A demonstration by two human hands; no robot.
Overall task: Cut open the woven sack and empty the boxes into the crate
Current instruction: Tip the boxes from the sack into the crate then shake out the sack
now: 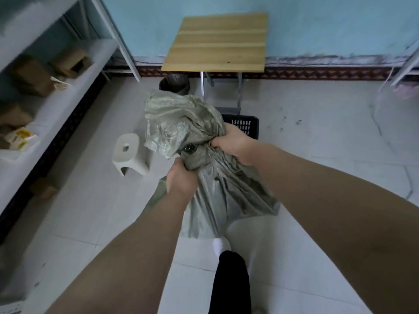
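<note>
A grey-green woven sack [181, 125] is bunched and crumpled in mid-air in front of me. My left hand [181, 177] grips a fold low on its near side. My right hand [233, 143] is clenched on the gathered cloth at its middle. The sack's lower part [226, 200] hangs down toward the floor. Behind the sack a black slotted crate [244, 125] stands on the floor, mostly hidden; only its far right corner shows. No boxes from the sack are visible.
A wooden folding table [217, 41] stands against the blue wall, a dark bin [174, 83] beside its legs. A white plastic stool [127, 152] sits left of the sack. White shelves [45, 87] with cardboard boxes line the left side. My leg [229, 279] shows below.
</note>
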